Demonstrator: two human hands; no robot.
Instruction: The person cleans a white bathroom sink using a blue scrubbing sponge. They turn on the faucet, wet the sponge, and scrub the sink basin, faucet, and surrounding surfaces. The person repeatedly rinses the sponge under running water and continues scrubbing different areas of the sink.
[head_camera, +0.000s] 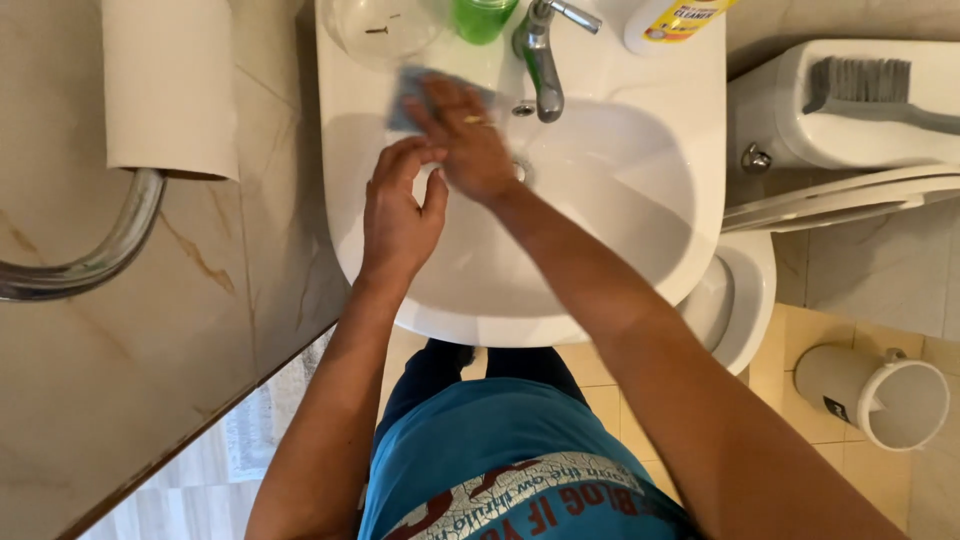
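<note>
Head view: right hand flat, fingers together, pressing blue cloth on sink ledge beside tap. Left hand loosely curled, empty, just below. Cloth looks soft, light, probably wet: bunch at edge.

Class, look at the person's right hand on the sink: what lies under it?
A blue cloth lies under the right hand, pressed on the white sink rim beside the tap. The cloth's middle is covered by the fingers.

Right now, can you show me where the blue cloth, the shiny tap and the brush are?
blue cloth (405, 92): head view, the left part showing beside the right hand.
tap (541, 62): head view, the middle of the metal spout.
brush (858, 80): head view, the grey bristles on the toilet tank.
</note>
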